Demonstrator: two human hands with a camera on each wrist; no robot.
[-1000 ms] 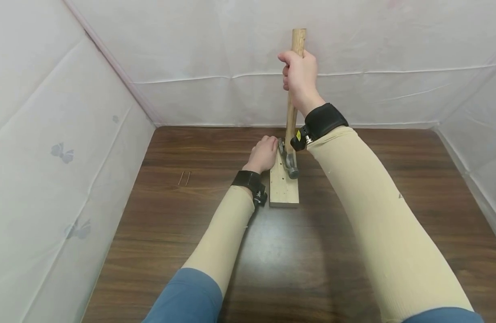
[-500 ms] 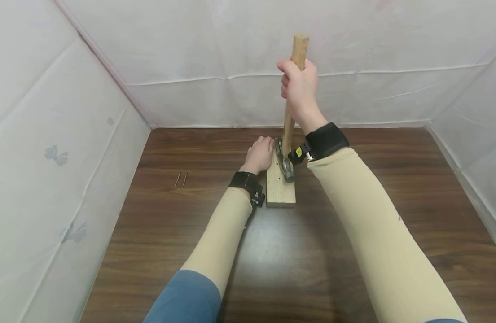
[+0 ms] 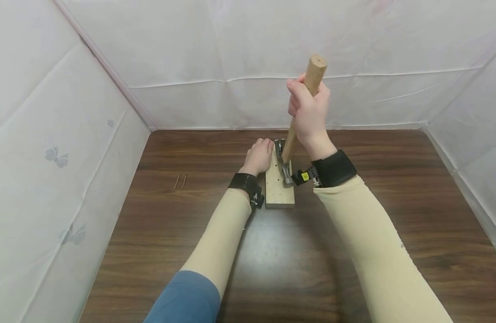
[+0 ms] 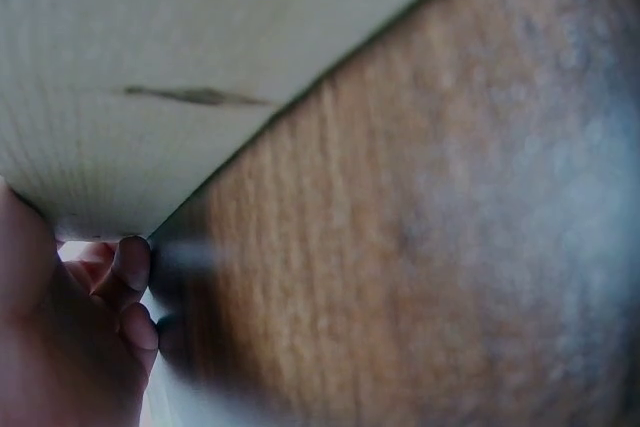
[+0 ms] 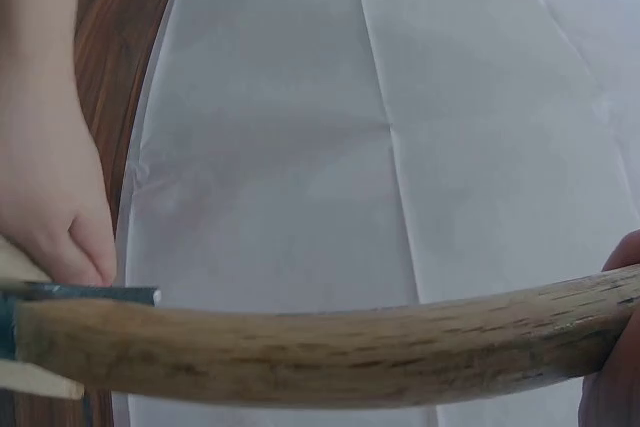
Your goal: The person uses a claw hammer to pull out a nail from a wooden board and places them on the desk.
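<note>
A pale wooden block (image 3: 278, 184) with several small holes lies on the dark wooden table (image 3: 353, 233). My left hand (image 3: 259, 155) grips the block's far left edge, fingers curled over it; the left wrist view shows the block's side (image 4: 200, 67) and my fingertips (image 4: 125, 277) close up. My right hand (image 3: 309, 110) grips the upper end of a hammer's wooden handle (image 3: 302, 103), held nearly upright and tilted toward me. The steel hammer head (image 3: 285, 165) rests on the block's far right part, claw end away from me. The handle (image 5: 320, 347) crosses the right wrist view.
Two thin nails (image 3: 181, 181) lie side by side on the table to the left of the block. White sheeted walls (image 3: 231, 67) close the table in at the back, left and right.
My right hand has swung the top of the hammer handle down and toward me to the right. The hammer head stays on the block and the left hand keeps its hold.
</note>
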